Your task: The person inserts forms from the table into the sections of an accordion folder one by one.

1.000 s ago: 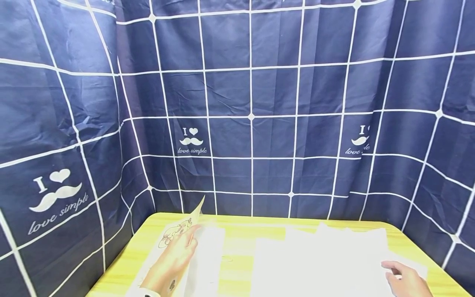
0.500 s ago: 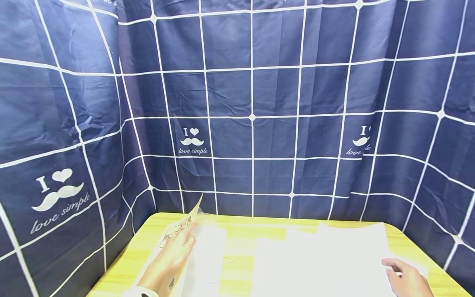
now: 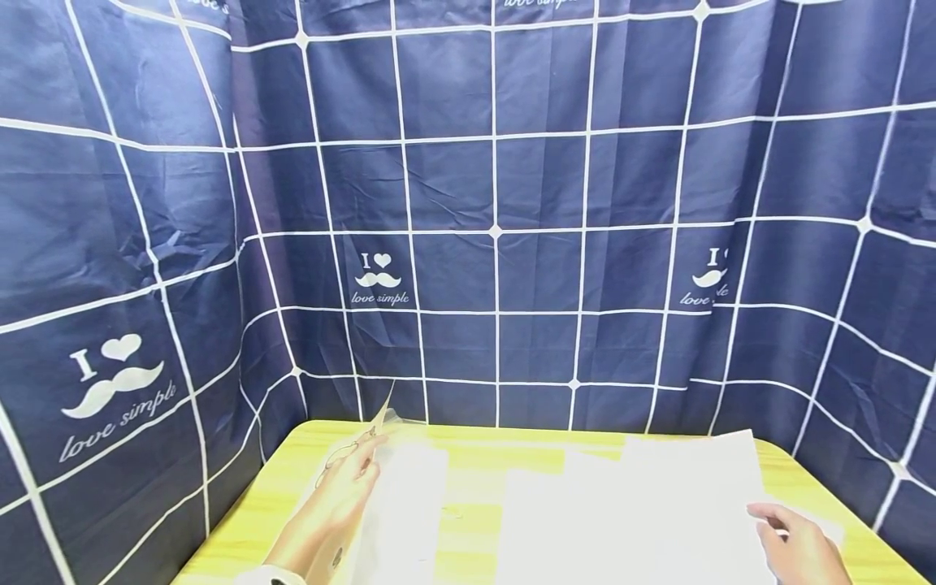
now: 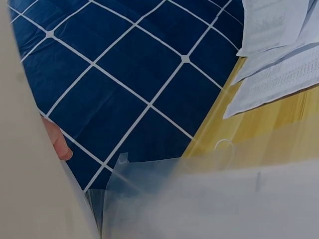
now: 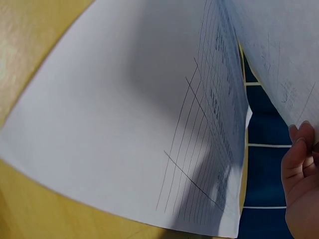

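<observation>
Head view: left hand (image 3: 340, 491) at the left side of the yellow wood-grain table (image 3: 470, 532), fingers gripping a raised off-white folder-like cover with a line drawing (image 4: 27, 154). Left wrist view shows only fingertips (image 4: 61, 144) past the cover's edge; thumb hidden. Right of the cover, a clear plastic sleeve (image 4: 144, 211) over something white; fine detail is washed out.

Right hand (image 3: 800, 546) is near, at the right side, fingers bent, pinching the edge of a thin white paper sheet with faint marks (image 5: 284, 50). Beside that sheet, to its left in the right wrist view, a broad white sheet with ruled lines (image 5: 94, 124), its right part curving up. Loose white papers (image 3: 585, 520) overlap on the right half of the table.

Handling, my guess: paper is light, limp, easy to crease or tear; take it at a corner or edge, gentle pinch, check for two sheets clinging. Cover probably light, a bit stiffer; hold its free edge. Sleeve likely slick and floppy; best taken by the rim. Loose papers may slide.
</observation>
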Tool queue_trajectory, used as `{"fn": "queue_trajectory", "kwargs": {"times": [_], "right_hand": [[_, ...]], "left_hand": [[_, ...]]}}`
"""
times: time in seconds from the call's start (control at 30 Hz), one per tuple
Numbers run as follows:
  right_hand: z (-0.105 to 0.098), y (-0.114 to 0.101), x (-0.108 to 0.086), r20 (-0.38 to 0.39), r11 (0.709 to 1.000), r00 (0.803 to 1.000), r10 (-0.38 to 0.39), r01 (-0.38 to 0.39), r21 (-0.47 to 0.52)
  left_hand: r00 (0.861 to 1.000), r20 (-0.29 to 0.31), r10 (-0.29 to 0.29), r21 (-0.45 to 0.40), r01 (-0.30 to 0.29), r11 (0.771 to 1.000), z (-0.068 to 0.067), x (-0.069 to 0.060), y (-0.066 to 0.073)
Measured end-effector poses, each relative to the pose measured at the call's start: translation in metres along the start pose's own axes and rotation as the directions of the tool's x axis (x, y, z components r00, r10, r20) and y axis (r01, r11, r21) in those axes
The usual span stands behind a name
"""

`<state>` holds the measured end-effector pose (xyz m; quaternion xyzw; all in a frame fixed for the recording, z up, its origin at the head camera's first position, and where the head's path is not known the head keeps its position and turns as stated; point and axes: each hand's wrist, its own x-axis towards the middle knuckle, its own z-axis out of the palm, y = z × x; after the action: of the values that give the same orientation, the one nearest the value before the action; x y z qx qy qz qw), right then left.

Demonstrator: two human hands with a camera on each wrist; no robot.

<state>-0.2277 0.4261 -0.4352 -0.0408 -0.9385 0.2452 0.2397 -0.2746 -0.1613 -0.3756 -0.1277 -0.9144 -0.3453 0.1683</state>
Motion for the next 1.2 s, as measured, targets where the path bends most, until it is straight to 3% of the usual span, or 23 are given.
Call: {"fn": "queue_trajectory", "kwargs": {"times": [0.37, 0.6, 1.2], "right_hand": [[-0.003, -0.014, 0.001, -0.019, 0.999, 1.0, 0.011, -0.011, 0.033], [-0.005, -0.025, 0.002, -0.071, 0.998, 0.997, -0.005, 0.009, 0.054], [-0.002, -0.045, 0.001, -0.123, 0.991, 0.991, -0.055, 0.069, 0.117]], "left_hand": [[0.997, -0.043, 0.067, -0.061, -0.07, 0.996, -0.006, 0.001, -0.002], [0.999, -0.037, 0.029, -0.068, -0.031, 0.997, -0.009, 0.0, 0.001], [1.0, -0.021, 0.011, -0.079, -0.013, 0.997, -0.016, 0.002, 0.002]]}}
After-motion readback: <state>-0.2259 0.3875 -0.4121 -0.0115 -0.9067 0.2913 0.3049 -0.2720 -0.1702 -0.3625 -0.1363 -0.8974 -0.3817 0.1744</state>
